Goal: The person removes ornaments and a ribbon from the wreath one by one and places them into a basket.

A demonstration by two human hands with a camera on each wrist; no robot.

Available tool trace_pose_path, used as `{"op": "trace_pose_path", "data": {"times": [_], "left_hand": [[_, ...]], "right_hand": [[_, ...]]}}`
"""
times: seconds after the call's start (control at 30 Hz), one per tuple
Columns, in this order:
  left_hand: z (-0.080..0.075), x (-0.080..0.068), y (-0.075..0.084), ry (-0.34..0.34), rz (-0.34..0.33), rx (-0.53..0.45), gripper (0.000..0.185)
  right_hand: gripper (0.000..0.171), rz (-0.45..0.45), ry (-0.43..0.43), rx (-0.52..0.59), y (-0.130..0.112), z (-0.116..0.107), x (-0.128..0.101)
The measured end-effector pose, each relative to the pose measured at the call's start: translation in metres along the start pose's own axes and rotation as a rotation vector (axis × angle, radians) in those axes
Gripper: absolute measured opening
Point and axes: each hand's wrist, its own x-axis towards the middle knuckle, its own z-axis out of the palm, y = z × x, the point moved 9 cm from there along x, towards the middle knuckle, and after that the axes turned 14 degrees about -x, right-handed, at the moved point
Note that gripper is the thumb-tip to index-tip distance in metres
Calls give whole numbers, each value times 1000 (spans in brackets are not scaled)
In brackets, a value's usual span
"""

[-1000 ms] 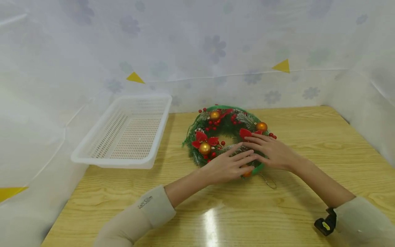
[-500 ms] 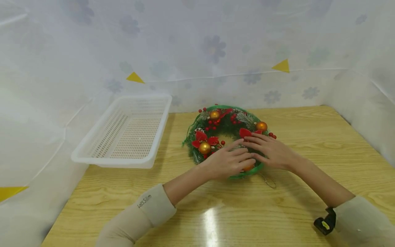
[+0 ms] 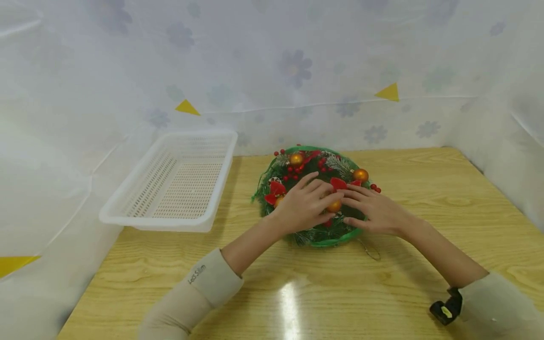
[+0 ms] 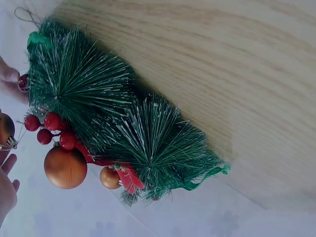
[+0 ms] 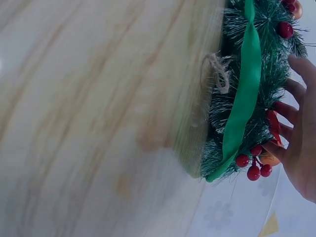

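Observation:
A green Christmas wreath [image 3: 338, 165] with red berries, red leaves and golden balls lies on the wooden table. My left hand [image 3: 301, 208] is over its near left part, with thumb and index finger around an orange Christmas ball [image 3: 334, 206]. In the left wrist view, that ball's silver cap shows beside the fingertips. Across the wreath's right side rests my right hand [image 3: 378, 212], fingers spread and nearly straight, close to a red leaf [image 3: 338, 184]. Along the outer edge runs a green ribbon [image 5: 247, 84], plain in the right wrist view.
To the left of the wreath stands a white perforated plastic basket [image 3: 208, 198] near the table's back left edge. A thin string loop [image 3: 370, 250] sticks out from the wreath's near right side. Behind the table hangs a pale flowered curtain [image 3: 293, 94] with yellow triangles.
My left hand has moved up and inward over the wreath, and the orange ball has shifted with it from the near rim. More pine needles show below. The right hand stays nearly still.

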Motion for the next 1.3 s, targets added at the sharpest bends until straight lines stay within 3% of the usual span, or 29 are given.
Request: {"op": "trace_pose_path", "data": {"times": [0.17, 0.37, 0.6, 0.77, 0.93, 1.3], "left_hand": [[-5, 0, -12, 34, -73, -42, 43], [-12, 0, -25, 69, -145, -52, 44], [-10, 2, -31, 26, -200, -72, 47], [-10, 5, -27, 24, -194, -118, 47], [-8, 8, -22, 19, -145, -107, 45], [-1, 14, -17, 15, -133, -135, 42]], "right_hand": [[72, -7, 15, 2, -2, -2, -1], [73, -23, 38, 32, -4, -3, 1], [74, 26, -19, 95, -2, -1, 4], [75, 72, -65, 127, -1, 0, 4], [76, 104, -91, 150, 1, 1, 4], [77, 113, -72, 164, 0, 1, 1]]}}
